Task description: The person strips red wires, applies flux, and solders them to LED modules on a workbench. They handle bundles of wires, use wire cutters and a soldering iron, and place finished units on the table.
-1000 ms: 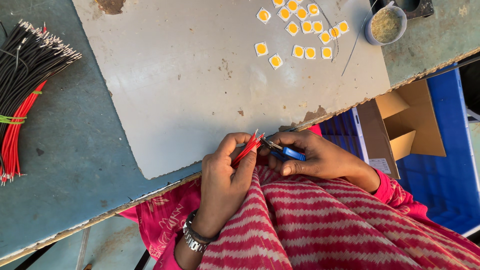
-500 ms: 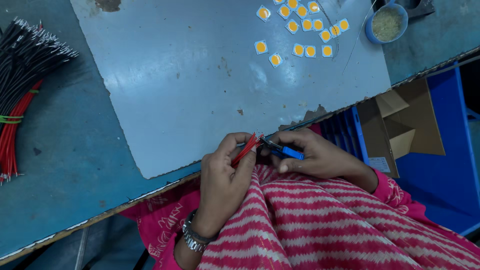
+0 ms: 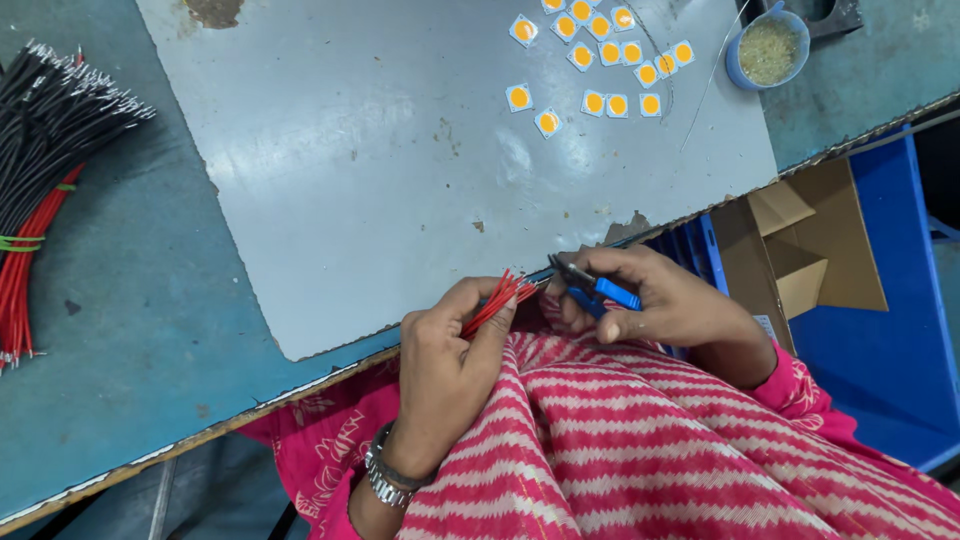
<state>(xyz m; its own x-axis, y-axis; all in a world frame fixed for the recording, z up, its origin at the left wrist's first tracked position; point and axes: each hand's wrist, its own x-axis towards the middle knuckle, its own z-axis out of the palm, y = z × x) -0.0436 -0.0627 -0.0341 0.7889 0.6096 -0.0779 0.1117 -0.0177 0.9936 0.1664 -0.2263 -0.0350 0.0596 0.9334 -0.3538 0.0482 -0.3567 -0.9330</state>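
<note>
My left hand (image 3: 445,350) pinches a small bunch of short red wires (image 3: 497,300) at the table's front edge, their tips pointing up and right. My right hand (image 3: 660,300) grips a small pair of blue-handled cutters (image 3: 596,285), whose dark jaws point left toward the wire ends, a short gap apart. Both hands rest over my lap, which is covered in pink and white striped cloth (image 3: 640,450). A metal watch sits on my left wrist (image 3: 385,475).
A grey sheet (image 3: 400,160) lies on the teal table (image 3: 110,340). Several small square chips with yellow centres (image 3: 595,60) sit at its far side, beside a blue cup of granules (image 3: 767,45). Bundles of black and red wires (image 3: 40,170) lie left. A cardboard box (image 3: 810,240) and blue crate (image 3: 890,330) stand right.
The view has shifted slightly. The hands stay at the table's edge, with the cutter jaws still close to the red wire ends.
</note>
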